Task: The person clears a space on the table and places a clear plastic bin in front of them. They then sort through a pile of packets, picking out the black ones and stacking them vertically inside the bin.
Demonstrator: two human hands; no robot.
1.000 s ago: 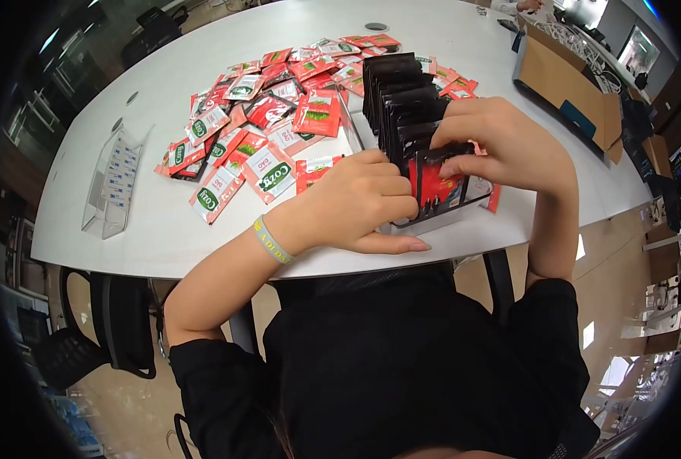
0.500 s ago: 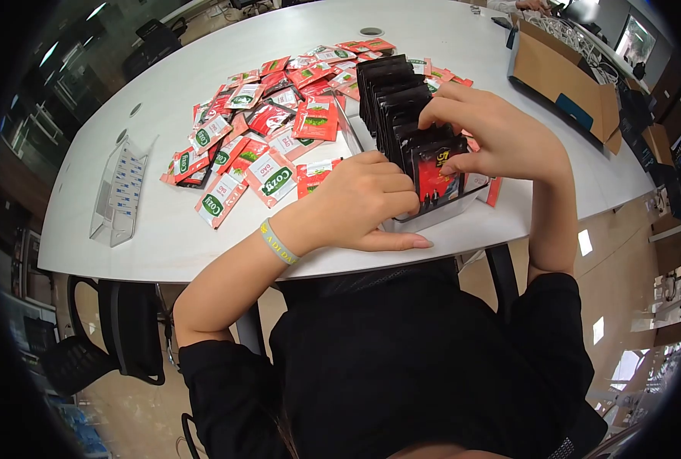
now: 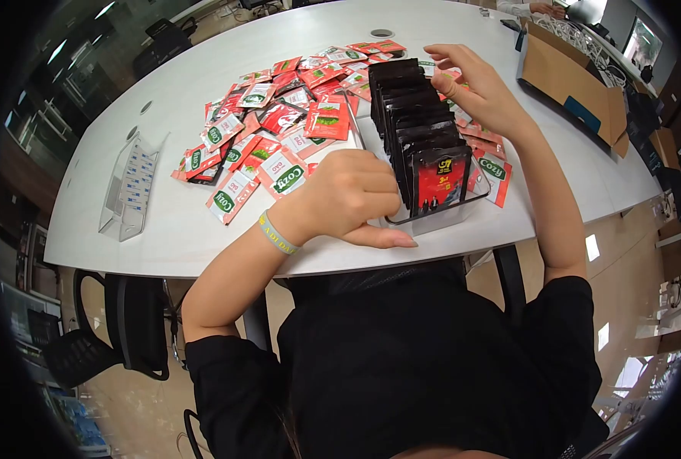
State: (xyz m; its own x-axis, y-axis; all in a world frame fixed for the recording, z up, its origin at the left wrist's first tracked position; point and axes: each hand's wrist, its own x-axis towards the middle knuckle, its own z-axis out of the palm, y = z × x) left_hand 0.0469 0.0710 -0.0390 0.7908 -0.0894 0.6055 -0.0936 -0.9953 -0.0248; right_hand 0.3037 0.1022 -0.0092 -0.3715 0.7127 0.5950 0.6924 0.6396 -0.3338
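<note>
A clear plastic bin point(image 3: 440, 219) with a dark rim holds a row of upright black coffee sachets point(image 3: 417, 118). The front sachet point(image 3: 440, 180) faces me with a red panel marked G7. My left hand point(image 3: 348, 195) is curled against the bin's left front corner, thumb stretched along the front; its fingertips are partly hidden. Beyond the row's right side, my right hand point(image 3: 482, 92) is open, fingers apart and nothing in them, over loose sachets near the back of the bin.
A wide pile of red and pink Cozy sachets point(image 3: 283, 170) spreads left of and behind the bin. More lie at its right, including one Cozy sachet point(image 3: 493, 177). Another clear tray point(image 3: 130, 187) stands at far left. A cardboard box point(image 3: 566, 84) holds cables. Someone's hand point(image 3: 547, 10) shows at the back.
My right hand has left the front sachets and moved back and right, its fingers spreading. The front G7 sachet is now uncovered. My left hand stays at the bin's corner.
</note>
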